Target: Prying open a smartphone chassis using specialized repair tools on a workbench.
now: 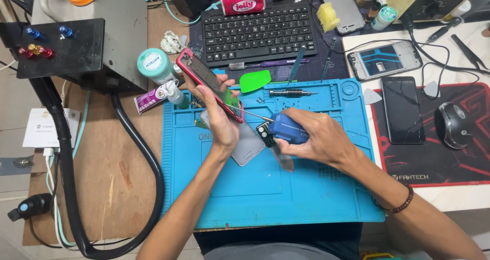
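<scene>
Two bare forearms, no sleeves in view. Left hand [220,121] bare, no rings, no watch, no glove. Right hand [316,140] bare too, no rings seen. Right wrist wears a thin dark beaded bracelet [403,205], brownish-black, small round beads, single strand. Left wrist plain. At bottom edge, grey garment [270,251] over the lap or torso, with a darker patch beside it.

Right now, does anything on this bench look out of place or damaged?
Nothing looks damaged. Loose tiny screws lie scattered on the blue mat near the spare screwdriver. The left hand tilts a red phone while the right hand applies a blue screwdriver.
</scene>
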